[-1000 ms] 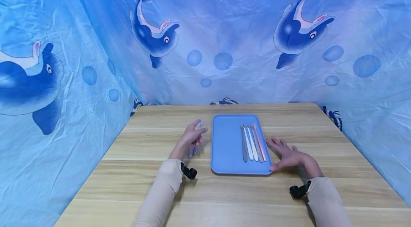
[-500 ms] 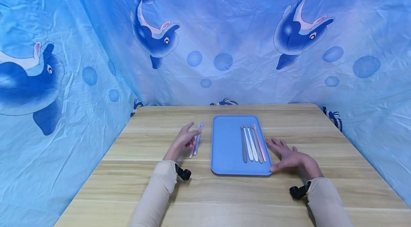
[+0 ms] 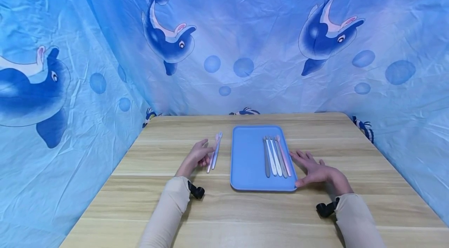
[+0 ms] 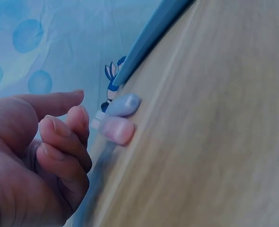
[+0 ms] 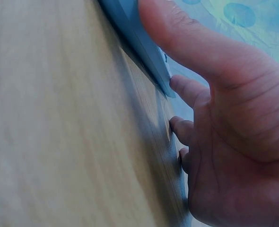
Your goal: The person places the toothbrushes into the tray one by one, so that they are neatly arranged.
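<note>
Two toothbrushes lie side by side on the table left of the tray, a pink one point(image 3: 210, 165) and a pale blue one point(image 3: 215, 156). My left hand point(image 3: 197, 155) is just left of them, fingertips overlapping the pink handle in the head view. In the left wrist view its fingers point(image 4: 64, 161) are loosely curled with nothing between them, and the handle ends show beyond. My right hand point(image 3: 315, 169) has its fingers spread along the right side of the blue tray point(image 3: 247, 158), thumb at the near right corner. Several toothbrushes point(image 3: 273, 158), grey, white and pink, lie in the tray's right half.
The wooden table point(image 3: 224, 217) extends around the tray on all sides. A blue curtain point(image 3: 224, 25) printed with dolphins hangs behind and at both sides of it. Black wrist cameras sit on both sleeves.
My left hand has drawn back to the left and toward me, uncovering the two toothbrushes, which stay on the table. My right hand and the tray have kept still.
</note>
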A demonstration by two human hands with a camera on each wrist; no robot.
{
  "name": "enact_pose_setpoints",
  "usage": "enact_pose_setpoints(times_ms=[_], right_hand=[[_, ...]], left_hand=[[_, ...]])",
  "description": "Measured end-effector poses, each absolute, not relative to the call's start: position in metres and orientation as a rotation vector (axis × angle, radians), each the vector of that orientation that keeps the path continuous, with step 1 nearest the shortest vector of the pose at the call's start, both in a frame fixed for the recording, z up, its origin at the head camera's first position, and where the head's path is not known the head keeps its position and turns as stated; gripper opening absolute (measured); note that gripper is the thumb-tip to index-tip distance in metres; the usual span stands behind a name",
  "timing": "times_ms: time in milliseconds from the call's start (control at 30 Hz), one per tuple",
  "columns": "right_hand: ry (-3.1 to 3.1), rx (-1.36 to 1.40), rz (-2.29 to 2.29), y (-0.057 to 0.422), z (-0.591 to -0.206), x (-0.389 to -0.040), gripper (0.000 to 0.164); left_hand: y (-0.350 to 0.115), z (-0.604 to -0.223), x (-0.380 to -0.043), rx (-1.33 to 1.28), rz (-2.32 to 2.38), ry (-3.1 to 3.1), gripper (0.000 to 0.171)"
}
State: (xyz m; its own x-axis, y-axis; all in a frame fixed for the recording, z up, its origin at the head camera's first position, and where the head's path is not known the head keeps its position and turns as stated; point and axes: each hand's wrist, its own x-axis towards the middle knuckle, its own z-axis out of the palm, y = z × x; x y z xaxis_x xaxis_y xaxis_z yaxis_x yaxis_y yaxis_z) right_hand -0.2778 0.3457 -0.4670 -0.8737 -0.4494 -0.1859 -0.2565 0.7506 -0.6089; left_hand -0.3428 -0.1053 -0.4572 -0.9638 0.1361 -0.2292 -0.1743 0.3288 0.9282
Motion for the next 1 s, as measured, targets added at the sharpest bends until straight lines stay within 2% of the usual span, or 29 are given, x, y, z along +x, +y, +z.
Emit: enact_pose_setpoints(times_ms=[400,733,1000], right_hand=[[2.627,-0.551,-0.849,0.345,-0.467,-0.276,0.119],[2.621,-0.573,-0.863,0.347,-0.466,-0.276,0.118],[2.617,-0.574,-0.865,0.347,-0.466,-0.276,0.117]], left_hand=[[-0.117,-0.462,-0.339,0.015,1.582,2.315,0.087],[-0.114,-0.465,-0.338,-0.001,1.531,2.371,0.100],[-0.115,-0.465,-0.337,-0.034,1.507,2.414,0.100]])
